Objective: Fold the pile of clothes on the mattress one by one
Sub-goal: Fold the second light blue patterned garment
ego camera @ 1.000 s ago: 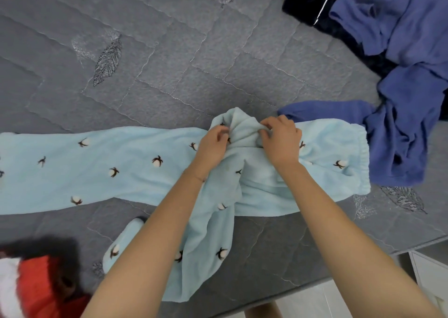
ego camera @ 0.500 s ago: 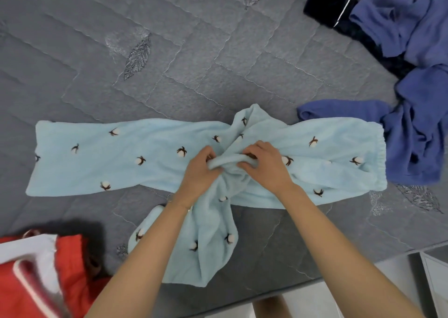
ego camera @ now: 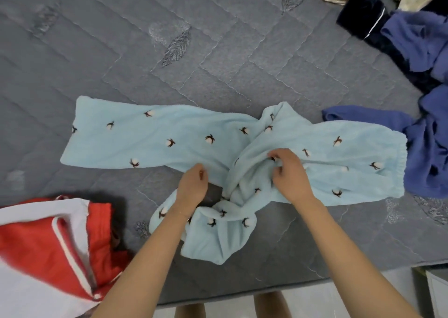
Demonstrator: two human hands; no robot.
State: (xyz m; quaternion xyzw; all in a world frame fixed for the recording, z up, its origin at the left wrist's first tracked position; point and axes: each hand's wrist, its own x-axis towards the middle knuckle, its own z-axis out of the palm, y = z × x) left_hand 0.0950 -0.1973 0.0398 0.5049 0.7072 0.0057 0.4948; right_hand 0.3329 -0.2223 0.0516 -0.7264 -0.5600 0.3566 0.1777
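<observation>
Nearest me, a red and white garment (ego camera: 48, 250) lies at the mattress (ego camera: 218, 58) edge by my left forearm. Just beyond it, the second leg of the light blue fleece trousers (ego camera: 150, 136) sits bunched in a heap by that edge. Half a second ago both my hands were closed together on the crotch fabric; now they have parted. My left hand (ego camera: 192, 188) has let go and rests loosely curled, holding nothing, at the lower hem of the flat leg. My right hand (ego camera: 289, 172) has slid toward the waistband side, fingers half bent and pressing into the wrinkled seat; whether it pinches cloth I cannot tell. I judge the tugging is over and the stray leg now needs laying over the flat one. Farther off, at the right, the unfolded pile (ego camera: 417, 51) of blue and dark clothes waits.
</observation>
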